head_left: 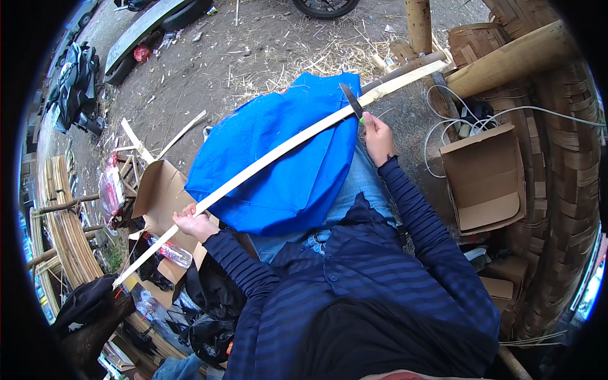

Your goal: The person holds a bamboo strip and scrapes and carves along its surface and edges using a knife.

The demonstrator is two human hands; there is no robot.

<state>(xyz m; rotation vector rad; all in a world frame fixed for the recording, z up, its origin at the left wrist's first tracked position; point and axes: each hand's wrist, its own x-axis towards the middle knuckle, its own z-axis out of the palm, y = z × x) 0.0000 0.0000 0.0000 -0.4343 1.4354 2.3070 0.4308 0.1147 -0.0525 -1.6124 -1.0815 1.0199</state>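
Note:
A long pale bamboo strip [278,151] runs slantwise across my lap, from the lower left up to the far right. My left hand [195,223] is closed around its lower part. In my right hand [378,138] is a knife [351,101] with a dark blade and a green handle part showing. The blade lies across the strip near its upper end; whether it cuts in cannot be seen. Beneath the strip, a blue cloth [253,183] covers my knees. The strip's far end rests by a bamboo pole [405,71].
Right of me stands an open cardboard box [484,180] beside a white cable [538,107] and woven bamboo panels [567,158]. At left are another cardboard box [158,190], a plastic bottle [171,251], black bags [212,304] and a bundle of bamboo strips [66,221]. Shavings [304,57] litter the ground ahead.

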